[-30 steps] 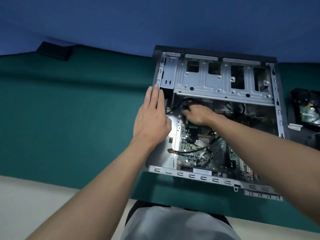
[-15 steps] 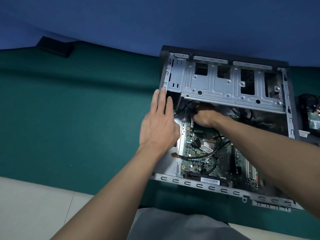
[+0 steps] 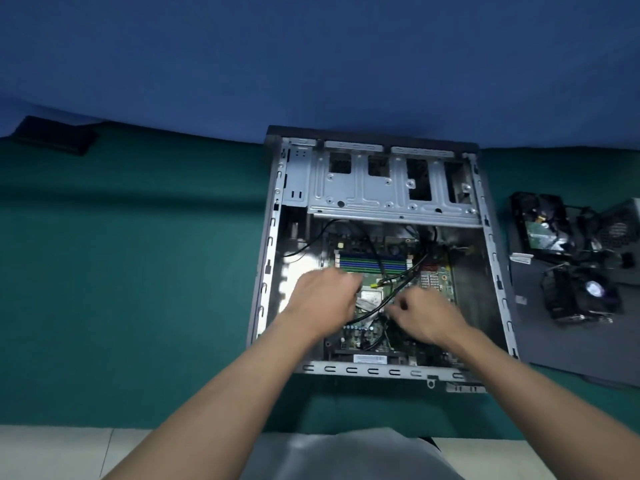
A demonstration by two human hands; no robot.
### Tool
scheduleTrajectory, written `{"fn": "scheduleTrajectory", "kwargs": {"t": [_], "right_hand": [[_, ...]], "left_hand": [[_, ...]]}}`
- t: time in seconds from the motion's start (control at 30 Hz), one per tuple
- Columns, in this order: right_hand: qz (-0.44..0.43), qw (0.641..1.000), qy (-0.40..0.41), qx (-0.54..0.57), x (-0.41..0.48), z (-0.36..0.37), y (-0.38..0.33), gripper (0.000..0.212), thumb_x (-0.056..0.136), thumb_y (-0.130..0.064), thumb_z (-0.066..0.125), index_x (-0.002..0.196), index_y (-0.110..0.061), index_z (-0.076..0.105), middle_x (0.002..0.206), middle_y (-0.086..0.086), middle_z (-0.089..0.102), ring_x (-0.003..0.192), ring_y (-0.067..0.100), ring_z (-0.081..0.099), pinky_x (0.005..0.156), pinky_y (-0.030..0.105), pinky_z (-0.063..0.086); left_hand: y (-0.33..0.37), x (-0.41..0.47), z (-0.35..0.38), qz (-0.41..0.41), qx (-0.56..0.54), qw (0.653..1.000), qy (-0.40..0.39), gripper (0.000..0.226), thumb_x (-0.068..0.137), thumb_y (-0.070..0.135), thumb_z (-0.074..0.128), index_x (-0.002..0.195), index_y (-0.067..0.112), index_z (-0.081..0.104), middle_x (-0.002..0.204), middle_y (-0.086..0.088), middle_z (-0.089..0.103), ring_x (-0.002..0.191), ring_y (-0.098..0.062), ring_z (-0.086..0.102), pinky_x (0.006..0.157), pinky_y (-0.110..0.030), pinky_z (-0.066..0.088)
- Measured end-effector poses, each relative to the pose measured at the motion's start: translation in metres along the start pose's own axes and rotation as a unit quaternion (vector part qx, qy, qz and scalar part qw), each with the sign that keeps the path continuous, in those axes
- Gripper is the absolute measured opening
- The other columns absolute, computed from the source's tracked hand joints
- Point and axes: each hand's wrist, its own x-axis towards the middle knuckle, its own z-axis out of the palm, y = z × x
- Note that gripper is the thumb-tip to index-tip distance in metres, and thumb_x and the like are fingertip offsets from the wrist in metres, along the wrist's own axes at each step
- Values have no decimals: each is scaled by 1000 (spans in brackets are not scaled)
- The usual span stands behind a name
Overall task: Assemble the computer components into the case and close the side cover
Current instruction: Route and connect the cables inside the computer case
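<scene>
The open computer case (image 3: 346, 370) lies flat on the green table with its motherboard (image 3: 367, 337) inside and a metal drive cage (image 3: 367, 192) at the far end. Black cables (image 3: 398, 278) cross the board over the CPU socket (image 3: 369, 299). My left hand (image 3: 322, 299) hovers over the board's left part, blurred, fingers curled; its grip is unclear. My right hand (image 3: 426, 313) is just right of the socket, and its thumb and fingers seem to pinch a black cable.
A dark side cover (image 3: 554, 351) lies right of the case. On and behind it sit a hard drive (image 3: 543, 226), a cooler with fan (image 3: 581, 296) and a power supply (image 3: 620, 226). A small black object (image 3: 55, 135) lies far left.
My left hand left the case's left wall and came over the motherboard. My right hand drew back from under the drive cage to the board's middle. The view shifted, and the parts at right now show.
</scene>
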Motion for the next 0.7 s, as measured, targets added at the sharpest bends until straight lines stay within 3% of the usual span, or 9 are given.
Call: {"fn": "scheduleTrajectory", "kwargs": {"t": [0.07,0.17,0.3,0.37,0.47,0.57,0.63,0.7], "right_hand": [[38,993,-89,71,-3,6,1,39,89,-49,59,81,-12,66,66,-1,62,58,11,56,54,23,39],[53,987,-110,103,0,13,-5,19,87,-36,67,90,-18,60,85,-3,62,73,9,56,66,27,48],[66,994,-70,57,-1,12,-5,14,88,-14,57,101,-12,53,102,7,63,84,19,58,82,34,52],[75,993,-87,36,-5,11,3,22,89,-12,52,111,-8,54,93,4,59,89,22,59,86,35,52],[57,984,-131,-105,-13,8,14,26,89,-10,50,116,-8,51,91,1,55,87,19,56,82,33,52],[17,985,-94,-146,-14,7,16,33,88,-9,53,121,-9,46,90,1,54,80,19,55,70,31,49],[-34,995,-33,-84,-7,5,10,26,87,-10,53,112,-11,50,91,2,53,81,22,56,71,33,52],[-63,997,17,-33,1,4,1,13,89,-12,51,102,-12,54,88,1,54,78,23,58,69,34,53]], "left_hand": [[4,6,12,-16,-30,996,-86,19,90,23,67,107,16,61,100,0,65,92,-18,59,84,-35,51],[0,8,28,-30,21,981,-192,28,88,34,69,104,14,59,103,-4,61,94,-21,57,77,-35,45],[-2,6,41,-52,-8,976,-209,26,89,36,68,105,16,62,107,-2,59,91,-18,53,71,-31,36],[-1,7,42,-65,-25,976,-204,24,88,37,68,106,21,65,104,2,58,92,-17,53,71,-29,35],[2,6,39,-105,-24,985,-136,16,96,33,58,106,24,65,96,4,63,83,-16,58,65,-23,37],[-1,6,32,-203,-67,977,18,14,98,20,55,109,19,64,87,5,61,67,-9,55,54,-16,40],[-3,8,24,-247,-133,952,123,19,95,12,59,113,12,63,97,0,66,75,-12,60,71,-21,52],[-3,9,17,-249,-192,932,180,28,93,7,62,121,7,58,117,-7,64,98,-18,62,93,-30,49]]}}
